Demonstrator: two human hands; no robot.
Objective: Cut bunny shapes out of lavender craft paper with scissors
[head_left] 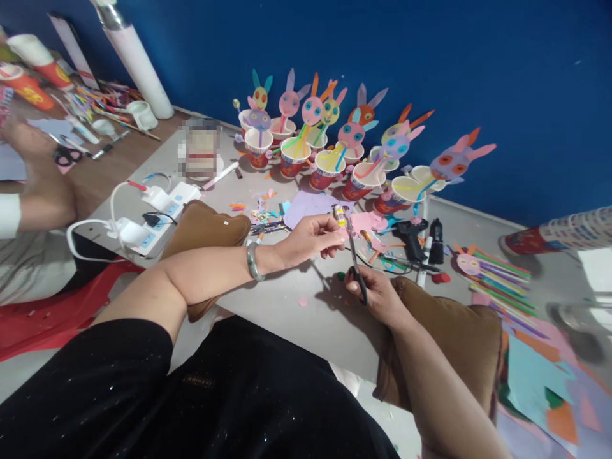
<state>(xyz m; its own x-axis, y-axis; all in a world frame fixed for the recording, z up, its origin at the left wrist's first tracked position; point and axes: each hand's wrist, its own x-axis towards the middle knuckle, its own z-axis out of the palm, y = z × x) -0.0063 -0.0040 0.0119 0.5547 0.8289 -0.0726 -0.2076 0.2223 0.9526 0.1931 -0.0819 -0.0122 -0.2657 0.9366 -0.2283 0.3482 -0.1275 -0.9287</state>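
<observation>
My right hand [380,294] is closed round the black handles of a pair of scissors [353,245], whose blades point away from me. Just left of the blades, the thumb and fingertips of my left hand [318,239] pinch a small pink paper piece [343,233], mostly hidden by the fingers. A yellow glue stick [339,215] lies just beyond the left fingertips. Behind the scissors are pink paper scraps [370,223] and a sheet of purple paper [308,207]. One tiny pink scrap [303,301] rests on the table below my hands.
Paper cups [295,164] with rabbit-face straws stand along the blue wall. A black glue gun [412,239] and a marker [436,241] lie to the right. Brown cushions [444,338] flank my arms. At left are a power strip [172,213] and a co-worker's arm [45,185].
</observation>
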